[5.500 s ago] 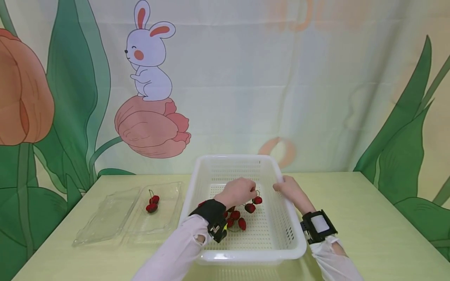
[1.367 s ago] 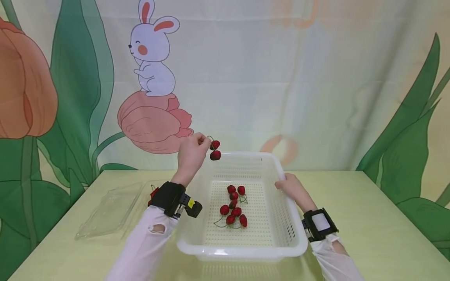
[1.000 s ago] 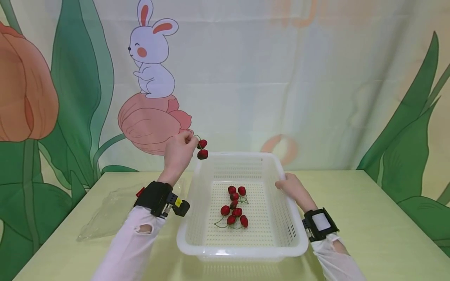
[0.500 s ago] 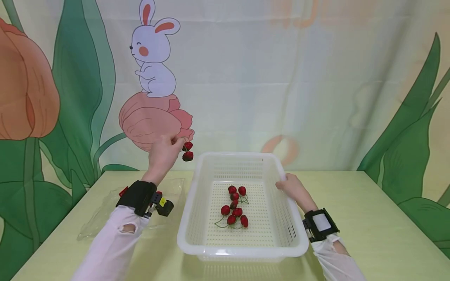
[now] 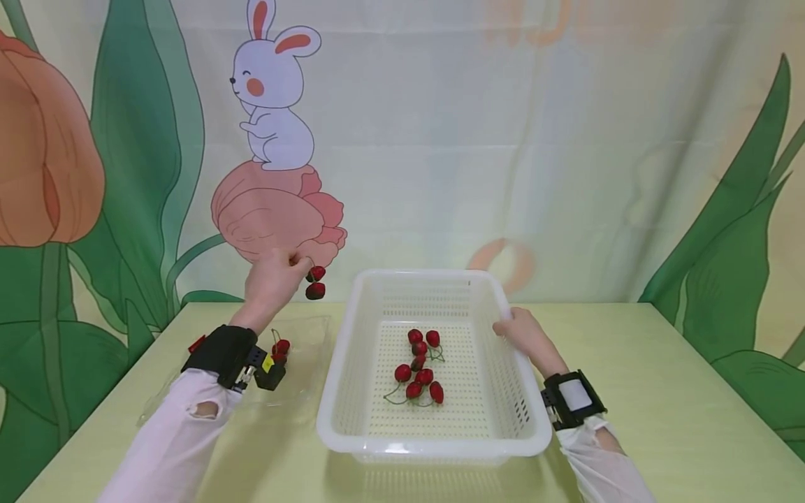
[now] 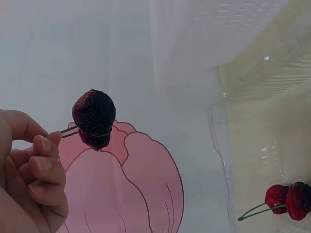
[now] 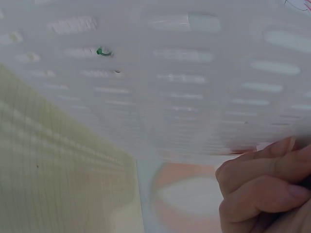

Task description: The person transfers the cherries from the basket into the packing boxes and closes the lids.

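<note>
My left hand [image 5: 272,283] pinches the green stems of a pair of cherries [image 5: 316,281], which dangle in the air left of the basket. The left wrist view shows the held cherries [image 6: 95,116] hanging past the fingertips. Below and behind my left wrist lies a clear plastic box [image 5: 308,363], partly hidden by the arm. Another pair of cherries [image 5: 280,349] rests inside it. My right hand [image 5: 528,337] grips the right rim of the white perforated basket [image 5: 434,447]. On the basket floor lie several more cherries [image 5: 424,377] with stems.
A pale yellow-green table [image 5: 679,391] bears everything. Behind it hangs a curtain [image 5: 578,175] printed with a rabbit and tulips. The open lid of the clear box is mostly behind the left forearm.
Earlier, my left hand reached into the basket; it lifted out a pair of cherries and carried them left, lowering slightly toward the clear box. The right hand stayed on the rim.
</note>
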